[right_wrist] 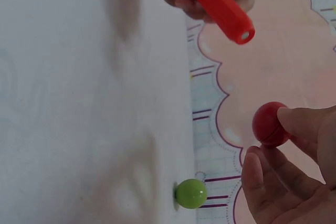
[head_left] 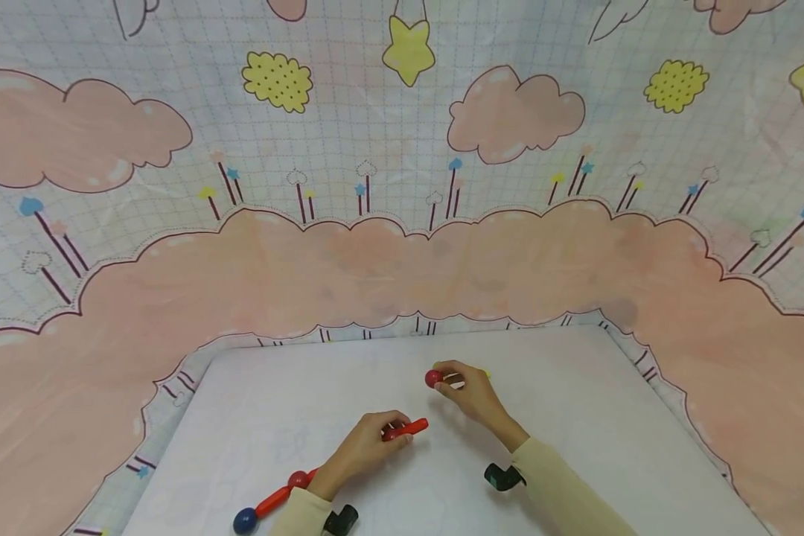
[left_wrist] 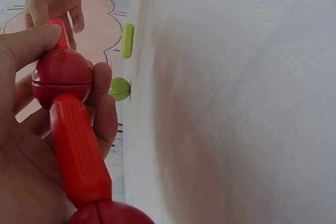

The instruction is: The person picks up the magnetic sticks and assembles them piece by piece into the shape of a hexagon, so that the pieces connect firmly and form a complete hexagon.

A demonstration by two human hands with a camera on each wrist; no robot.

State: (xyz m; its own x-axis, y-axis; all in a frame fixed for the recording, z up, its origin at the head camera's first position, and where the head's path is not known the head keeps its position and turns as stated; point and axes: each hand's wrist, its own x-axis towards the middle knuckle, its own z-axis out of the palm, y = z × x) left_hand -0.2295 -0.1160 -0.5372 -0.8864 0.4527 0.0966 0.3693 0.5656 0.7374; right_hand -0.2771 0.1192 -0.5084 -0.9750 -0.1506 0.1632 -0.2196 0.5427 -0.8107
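Holding joined red ball and red rod in left hand | aiming rod's long axis toward right edge of table | pinching loose red ball in right hand, apart from rod tip, toward far edge

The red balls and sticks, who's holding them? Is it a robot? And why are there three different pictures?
No robot here, just a person's two bare hands. The widest picture comes from a camera on the person's head, looking forward and down. The other two come from cameras on the wrists, so they look close up and tipped sideways.

The left hand holds a chain of red sticks and balls, with a blue ball at its far end. The right hand pinches a single red ball. A green stick and a green ball lie on the white table; in the head picture, the right hand mostly hides them.
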